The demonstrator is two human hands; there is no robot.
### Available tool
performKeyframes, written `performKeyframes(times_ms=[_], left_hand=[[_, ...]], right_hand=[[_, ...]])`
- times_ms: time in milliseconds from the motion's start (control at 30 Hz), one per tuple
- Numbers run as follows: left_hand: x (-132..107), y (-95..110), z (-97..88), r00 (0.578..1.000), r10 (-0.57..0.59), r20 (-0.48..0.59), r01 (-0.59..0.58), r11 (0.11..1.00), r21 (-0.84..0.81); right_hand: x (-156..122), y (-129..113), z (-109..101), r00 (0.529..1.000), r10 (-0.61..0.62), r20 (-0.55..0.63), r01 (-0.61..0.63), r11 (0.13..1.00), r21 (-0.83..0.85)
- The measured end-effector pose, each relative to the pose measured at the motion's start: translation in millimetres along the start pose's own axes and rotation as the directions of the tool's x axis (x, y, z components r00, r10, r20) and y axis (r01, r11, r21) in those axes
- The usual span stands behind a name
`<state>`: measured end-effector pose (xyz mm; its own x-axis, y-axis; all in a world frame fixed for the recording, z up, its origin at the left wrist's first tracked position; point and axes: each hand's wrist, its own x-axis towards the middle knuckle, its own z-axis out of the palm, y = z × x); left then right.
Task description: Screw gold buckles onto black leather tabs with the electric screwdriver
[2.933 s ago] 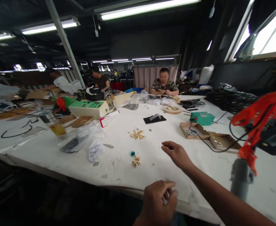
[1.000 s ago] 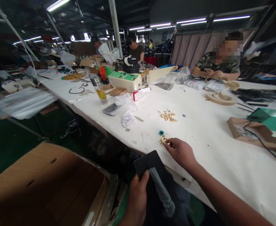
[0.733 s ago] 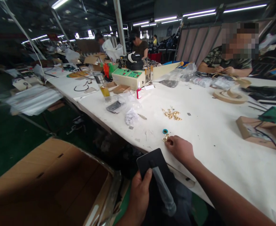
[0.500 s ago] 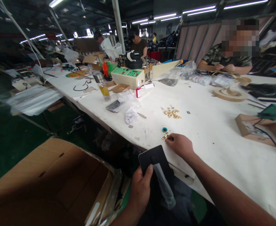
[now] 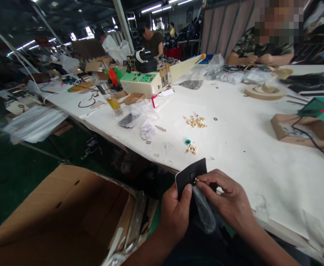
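My left hand grips a flat black leather piece with a clear plastic-wrapped strip hanging from it, held at the near edge of the white table. My right hand pinches a small gold metal fitting against the black piece. Just beyond lie a small heap of gold fittings and a blue ring. A bigger heap of gold fittings sits further back.
An open cardboard box stands on the floor at my left. On the table are a green-topped machine, a red-capped bottle, plastic bags, cardboard trays and a green box. Other people sit at the far side.
My right hand picked a gold fitting from the small heap and brought it back to the black piece. My left hand raised the black piece toward the table edge.
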<state>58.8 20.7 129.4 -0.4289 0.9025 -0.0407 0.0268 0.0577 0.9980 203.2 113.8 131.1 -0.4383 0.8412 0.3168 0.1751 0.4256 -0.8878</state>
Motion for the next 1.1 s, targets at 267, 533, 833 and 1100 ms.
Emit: performKeyframes(times_ms=[267, 533, 833, 1100], left_hand=[[-13.7, 14.1, 23.0, 0.990, 0.081, 0.113, -0.087, 0.995, 0.057], [-20.6, 15.1, 38.1, 0.952, 0.236, 0.194, -0.267, 0.951, 0.154], [-26.8, 20.0, 53.7, 0.936, 0.276, 0.220, -0.319, 0.928, 0.191], [-31.5, 17.9, 63.7, 0.864, 0.404, 0.301, -0.482, 0.835, 0.266]], right_hand=[[-19.4, -9.0, -23.1, 0.975, -0.148, -0.164, 0.128, 0.984, -0.126], [-29.5, -7.6, -36.3, 0.949, -0.241, -0.205, 0.209, 0.964, -0.167], [-40.0, -13.7, -47.5, 0.934, -0.175, -0.310, 0.142, 0.982, -0.127], [-56.9, -14.3, -50.4, 0.935, -0.231, -0.270, 0.184, 0.965, -0.188]])
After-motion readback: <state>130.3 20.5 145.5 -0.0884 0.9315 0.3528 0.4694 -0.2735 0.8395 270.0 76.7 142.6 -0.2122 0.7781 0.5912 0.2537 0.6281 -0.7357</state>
